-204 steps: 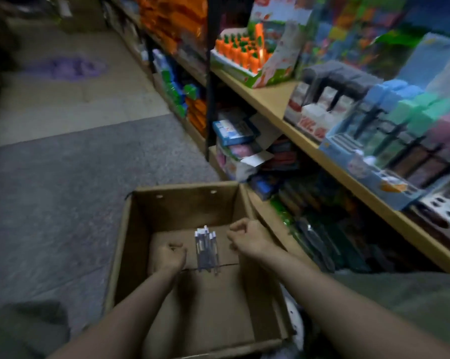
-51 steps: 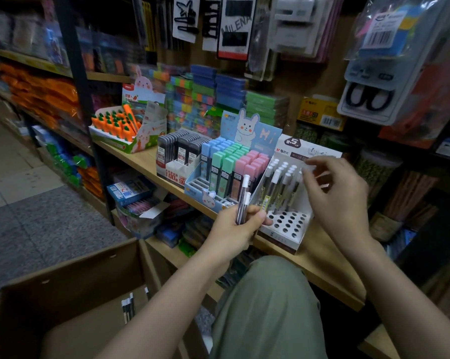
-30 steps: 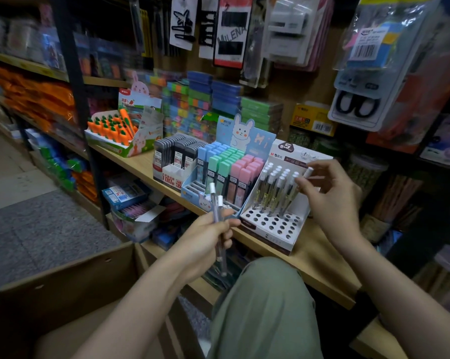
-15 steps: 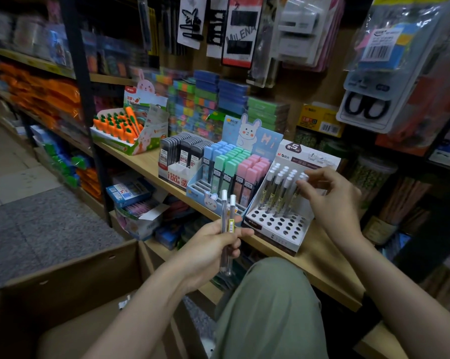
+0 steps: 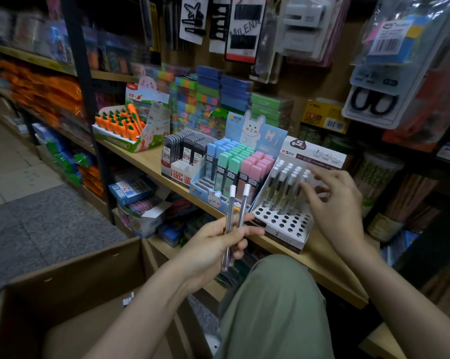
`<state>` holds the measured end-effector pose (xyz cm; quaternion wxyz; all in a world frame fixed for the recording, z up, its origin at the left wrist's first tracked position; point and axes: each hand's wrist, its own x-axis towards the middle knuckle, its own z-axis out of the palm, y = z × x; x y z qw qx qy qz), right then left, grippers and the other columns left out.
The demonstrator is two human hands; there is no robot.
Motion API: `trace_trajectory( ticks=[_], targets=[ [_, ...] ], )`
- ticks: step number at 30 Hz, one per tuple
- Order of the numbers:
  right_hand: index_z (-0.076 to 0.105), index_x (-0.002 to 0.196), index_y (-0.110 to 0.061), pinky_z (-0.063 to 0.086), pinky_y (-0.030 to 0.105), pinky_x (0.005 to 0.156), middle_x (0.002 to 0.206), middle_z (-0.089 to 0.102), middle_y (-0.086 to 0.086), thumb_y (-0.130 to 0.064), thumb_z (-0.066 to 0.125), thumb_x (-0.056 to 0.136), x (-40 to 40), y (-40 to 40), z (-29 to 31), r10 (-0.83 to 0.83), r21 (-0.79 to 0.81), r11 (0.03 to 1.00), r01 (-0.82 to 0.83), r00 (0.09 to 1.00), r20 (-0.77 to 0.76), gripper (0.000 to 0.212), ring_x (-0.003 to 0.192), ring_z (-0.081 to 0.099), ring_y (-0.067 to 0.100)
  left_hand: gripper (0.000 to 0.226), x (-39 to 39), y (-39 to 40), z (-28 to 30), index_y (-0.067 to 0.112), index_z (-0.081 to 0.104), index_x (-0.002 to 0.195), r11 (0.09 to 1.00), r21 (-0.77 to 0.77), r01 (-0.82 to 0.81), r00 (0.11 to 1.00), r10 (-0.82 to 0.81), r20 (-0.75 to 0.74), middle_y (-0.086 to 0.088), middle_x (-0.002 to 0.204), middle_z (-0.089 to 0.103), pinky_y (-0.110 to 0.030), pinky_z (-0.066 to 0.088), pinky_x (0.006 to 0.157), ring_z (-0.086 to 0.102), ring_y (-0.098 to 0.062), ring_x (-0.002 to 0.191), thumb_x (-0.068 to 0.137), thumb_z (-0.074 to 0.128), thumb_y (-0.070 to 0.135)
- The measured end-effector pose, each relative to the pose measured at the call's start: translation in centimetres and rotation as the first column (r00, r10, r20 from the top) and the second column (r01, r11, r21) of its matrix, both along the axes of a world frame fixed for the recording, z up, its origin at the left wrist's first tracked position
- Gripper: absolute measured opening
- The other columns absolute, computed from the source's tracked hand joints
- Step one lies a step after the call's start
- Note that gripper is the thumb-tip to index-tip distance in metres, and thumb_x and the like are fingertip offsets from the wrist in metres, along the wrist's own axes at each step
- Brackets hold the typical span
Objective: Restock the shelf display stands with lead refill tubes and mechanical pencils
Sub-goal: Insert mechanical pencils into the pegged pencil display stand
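Note:
My left hand (image 5: 213, 244) grips two clear lead refill tubes (image 5: 235, 221) with white caps, upright, in front of the shelf edge. A white display stand (image 5: 283, 224) with rows of round holes sits on the wooden shelf (image 5: 322, 268); several white-capped tubes (image 5: 280, 190) stand in its back rows and the front holes are bare. My right hand (image 5: 335, 203) hovers over the stand's right side, fingers spread and relaxed, just beside the standing tubes, holding nothing that I can see.
Left of the stand sit a rabbit-print display of pastel lead cases (image 5: 234, 167), a box of black lead cases (image 5: 185, 156) and a carrot-pen box (image 5: 125, 125). An open cardboard box (image 5: 71, 281) stands on the floor at lower left. My knee (image 5: 273, 294) is below the shelf.
My right hand has let go of a tube in the stand's back rows and opened its fingers. My left hand has stayed in place with the two tubes.

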<state>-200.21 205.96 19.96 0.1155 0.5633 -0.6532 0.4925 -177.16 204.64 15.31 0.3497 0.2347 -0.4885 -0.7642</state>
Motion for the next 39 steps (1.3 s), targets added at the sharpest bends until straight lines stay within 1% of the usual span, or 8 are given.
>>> trace_trajectory(
  ticks=[4,9,15,19,22,26,31,39],
  targets=[
    [0.065,0.121,-0.027,0.053,0.013,0.075,0.096,0.068,-0.012,-0.026,0.065,0.090,1.9,1.7,1.0,0.211,0.068,0.973,-0.220,0.970,0.118,0.030,0.081,0.065,-0.001,0.029,0.2,0.1,0.5,0.006,0.046,0.122,0.992,-0.034,0.123,0.991,-0.125,-0.053,-0.013,0.123,0.066,-0.021,0.022,0.055,0.045,-0.006,0.058,0.097,0.049,0.020],
    [0.063,0.124,-0.017,0.055,0.023,0.086,0.094,0.075,0.006,-0.011,0.069,0.087,5.1,2.0,1.8,0.500,0.104,0.801,-0.590,0.754,0.427,0.038,0.090,0.070,0.012,0.026,-0.9,0.3,1.3,0.003,0.047,0.121,0.986,-0.001,0.170,0.979,-0.168,-0.118,-0.018,0.116,0.068,-0.017,0.038,0.053,0.047,-0.008,0.059,0.098,0.044,0.014],
    [0.069,0.112,-0.026,0.061,0.033,0.076,0.085,0.075,0.002,-0.006,0.074,0.081,4.2,2.1,2.4,0.477,-0.050,0.861,-0.507,0.769,0.425,0.037,0.080,0.073,0.014,0.026,-1.9,-0.1,1.1,0.015,0.058,0.122,0.990,-0.129,-0.060,0.991,0.075,0.111,-0.007,0.115,0.070,-0.025,0.055,0.085,0.067,-0.013,0.100,0.104,0.039,0.014],
    [0.064,0.114,-0.030,0.059,0.022,0.074,0.097,0.072,-0.008,-0.010,0.073,0.085,0.3,2.2,3.6,0.310,-0.179,0.944,-0.278,0.933,0.185,0.037,0.086,0.070,0.004,0.020,-1.5,-1.5,-0.4,0.025,0.058,0.112,0.905,-0.340,-0.255,0.874,0.366,0.320,0.007,0.086,0.069,-0.017,0.044,0.053,0.053,-0.001,0.056,0.104,0.040,0.022],
    [0.063,0.118,-0.028,0.054,0.013,0.076,0.100,0.069,-0.013,-0.012,0.072,0.086,-0.9,2.3,2.5,0.223,-0.189,0.961,-0.201,0.969,0.106,0.037,0.090,0.067,-0.003,0.023,-1.7,-1.6,-1.7,0.029,0.059,0.104,0.902,-0.328,-0.280,0.821,0.402,0.406,0.007,0.078,0.062,-0.021,0.034,0.054,0.043,0.000,0.051,0.102,0.039,0.040],
    [0.063,0.116,-0.030,0.058,0.024,0.080,0.102,0.068,-0.019,-0.010,0.071,0.087,-0.8,1.5,1.0,0.259,-0.210,0.951,-0.228,0.956,0.134,0.035,0.094,0.068,0.001,0.032,-3.1,-1.2,-1.7,0.027,0.061,0.097,0.898,-0.346,-0.271,0.832,0.399,0.385,0.007,0.086,0.062,-0.024,0.037,0.062,0.047,-0.005,0.065,0.104,0.031,0.036],
    [0.064,0.114,-0.030,0.059,0.036,0.083,0.101,0.066,-0.024,-0.013,0.070,0.088,-0.5,0.5,0.0,0.263,-0.205,0.949,-0.239,0.960,0.099,0.032,0.098,0.067,0.002,0.011,-4.3,-1.4,-0.8,0.023,0.061,0.096,0.827,-0.519,-0.217,0.815,0.447,0.370,0.002,0.093,0.065,-0.032,0.049,0.075,0.059,-0.007,0.073,0.098,0.052,0.030],
    [0.067,0.113,-0.022,0.059,0.031,0.080,0.099,0.068,-0.014,-0.011,0.072,0.086,-0.9,0.6,-0.3,0.253,-0.141,0.960,-0.242,0.965,0.065,0.030,0.093,0.067,0.001,0.017,-6.0,-1.9,-1.3,0.021,0.068,0.110,0.614,-0.770,-0.174,0.702,0.625,0.340,0.015,0.100,0.060,0.003,0.033,0.071,0.050,0.001,0.089,0.096,0.058,0.024]
  ],
)
